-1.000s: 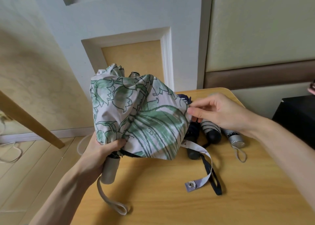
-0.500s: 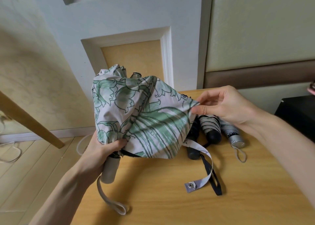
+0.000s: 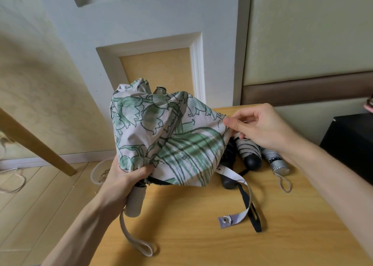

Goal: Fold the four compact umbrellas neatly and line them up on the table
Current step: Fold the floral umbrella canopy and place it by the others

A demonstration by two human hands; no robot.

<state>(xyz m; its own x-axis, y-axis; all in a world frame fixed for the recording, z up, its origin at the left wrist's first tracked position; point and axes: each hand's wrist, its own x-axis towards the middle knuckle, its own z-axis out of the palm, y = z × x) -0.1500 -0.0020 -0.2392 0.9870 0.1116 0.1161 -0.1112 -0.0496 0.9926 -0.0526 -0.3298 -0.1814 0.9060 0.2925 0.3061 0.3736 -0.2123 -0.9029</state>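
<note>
Far from finished with the floral umbrella [image 3: 167,138]: loose and unpleated, held up off the table [image 3: 201,243] between both sets of fingers, snap strap [image 3: 227,219] trailing unfastened below the right fingertips. Seemingly done with three of four: just under and beyond the right fingers, side by side, a black umbrella [image 3: 228,181], a striped umbrella [image 3: 247,150] and a silver umbrella [image 3: 275,161], all rolled. Gripping the pale handle [image 3: 136,201] in the left hand [image 3: 121,179], fingers wrapped round it and the gathered cloth just above. Pinching the canopy's edge between thumb and forefinger of the right hand [image 3: 262,128], holding one panel out taut; remaining fingers loosely bent.
</note>
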